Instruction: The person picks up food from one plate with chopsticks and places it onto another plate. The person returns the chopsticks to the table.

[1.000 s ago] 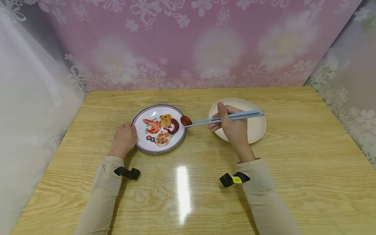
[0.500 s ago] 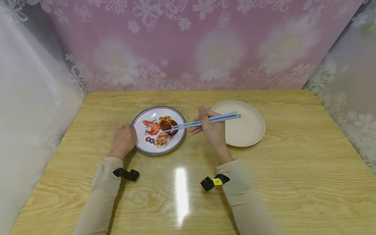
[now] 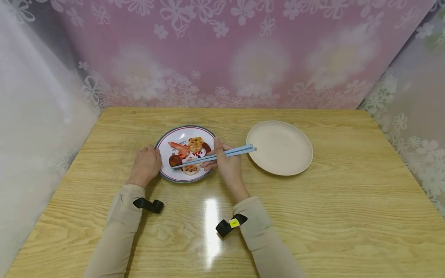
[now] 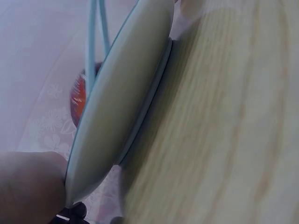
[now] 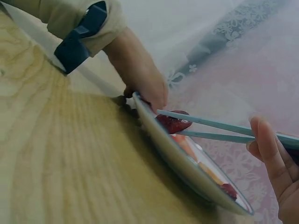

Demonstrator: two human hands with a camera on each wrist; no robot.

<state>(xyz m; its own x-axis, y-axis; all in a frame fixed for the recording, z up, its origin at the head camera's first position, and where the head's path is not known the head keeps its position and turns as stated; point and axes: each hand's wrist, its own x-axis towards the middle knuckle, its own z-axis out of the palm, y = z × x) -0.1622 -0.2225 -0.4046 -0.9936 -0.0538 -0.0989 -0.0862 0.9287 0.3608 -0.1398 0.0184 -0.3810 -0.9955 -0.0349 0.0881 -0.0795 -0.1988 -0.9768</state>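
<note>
In the head view my left hand (image 3: pixel 144 166) grips the left rim of a white plate (image 3: pixel 176 135) with red and blue-green edge lines. My right hand (image 3: pixel 227 166) holds light-blue chopsticks (image 3: pixel 240 150) slanting across that plate. Between their tips is a round, dark reddish-brown food piece (image 3: pixel 175 160), at the plate's left side; the right wrist view shows this food piece (image 5: pixel 174 123) pinched just at the rim. Also on the plate lie a shrimp (image 3: pixel 180 150), two lotus root slices (image 3: pixel 196 144) and a dark red curled piece (image 3: pixel 206 148), partly hidden by my right hand.
A plain beige plate (image 3: pixel 279 148) stands to the right on the wooden table (image 3: pixel 333 216). Floral curtains (image 3: pixel 222 61) hang behind and at both sides. A black wrist camera (image 3: pixel 226 227) sits on each sleeve.
My right hand has moved left from above the beige plate, carrying the brown piece in the chopsticks across the white plate to its left side. My left hand has stayed at the rim.
</note>
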